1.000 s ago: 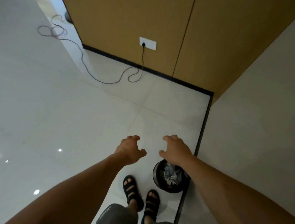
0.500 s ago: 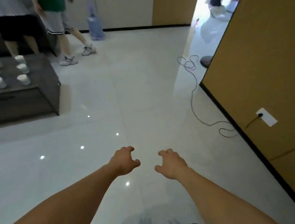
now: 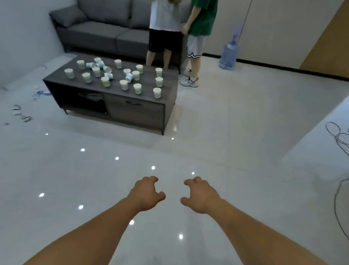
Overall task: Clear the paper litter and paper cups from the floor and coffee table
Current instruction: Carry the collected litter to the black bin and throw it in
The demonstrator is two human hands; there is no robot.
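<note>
A dark grey coffee table (image 3: 138,112) stands ahead across the floor, with several paper cups (image 3: 137,88) on its top, some upright and a few tipped over. Scraps of paper litter (image 3: 20,112) lie on the white floor to the left of the table. My left hand (image 3: 146,194) and my right hand (image 3: 199,195) are held out in front of me over bare floor, well short of the table. Both have loosely curled fingers and hold nothing.
A grey sofa (image 3: 103,31) stands behind the table. Two people (image 3: 180,27) stand between the sofa and the table's right end. A blue water bottle (image 3: 229,56) sits by the far wall. A tangled cable (image 3: 343,161) runs along the floor at right.
The view has swung left, from the bin and wall socket to the coffee table and sofa. My hands keep the same empty, loosely curled pose.
</note>
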